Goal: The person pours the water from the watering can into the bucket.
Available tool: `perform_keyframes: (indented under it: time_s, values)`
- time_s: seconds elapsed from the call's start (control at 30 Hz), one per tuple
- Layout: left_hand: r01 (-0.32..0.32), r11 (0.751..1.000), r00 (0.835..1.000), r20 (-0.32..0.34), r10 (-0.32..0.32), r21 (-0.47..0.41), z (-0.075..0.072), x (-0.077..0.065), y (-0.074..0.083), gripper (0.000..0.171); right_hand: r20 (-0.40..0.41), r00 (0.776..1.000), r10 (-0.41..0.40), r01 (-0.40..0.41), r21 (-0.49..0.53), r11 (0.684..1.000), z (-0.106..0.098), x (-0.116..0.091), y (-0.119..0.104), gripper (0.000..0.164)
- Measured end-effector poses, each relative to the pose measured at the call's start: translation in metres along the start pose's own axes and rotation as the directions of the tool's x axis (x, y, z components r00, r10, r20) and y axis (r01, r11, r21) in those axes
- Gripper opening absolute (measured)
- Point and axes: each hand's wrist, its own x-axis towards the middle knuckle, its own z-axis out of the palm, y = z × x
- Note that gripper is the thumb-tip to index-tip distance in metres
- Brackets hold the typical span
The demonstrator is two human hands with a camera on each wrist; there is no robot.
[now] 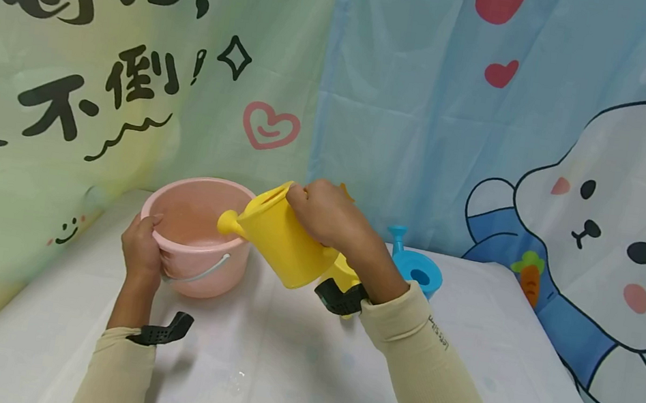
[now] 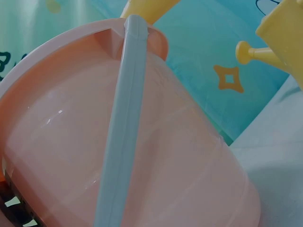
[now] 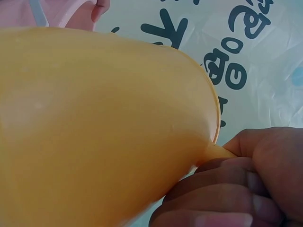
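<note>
A pink bucket with a pale blue-grey handle stands on the white table. My left hand grips its left side, thumb over the rim. My right hand holds a yellow watering can by its handle, raised and tipped to the left. The can's round spout head is at the bucket's right rim, pointing inward. In the right wrist view, curled fingers wrap the handle beside the can's body. I cannot tell whether water is flowing.
Behind my right wrist stands a second yellow watering can, partly hidden. A blue watering can is farther right, near the table's back edge. Printed curtains hang behind the white table. Small wet spots show near the front.
</note>
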Motion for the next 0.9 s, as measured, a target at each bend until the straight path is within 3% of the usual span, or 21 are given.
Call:
perform_keyframes:
  time_s: [0.9]
  values:
    - [0.006, 1.000, 1.000, -0.008, -0.006, -0.018, 0.0006, -0.0003, 0.0006, 0.035, -0.010, 1.000, 0.015, -0.015, 0.006, 1.000, 0.0003, -0.0001, -0.0006, 0.044]
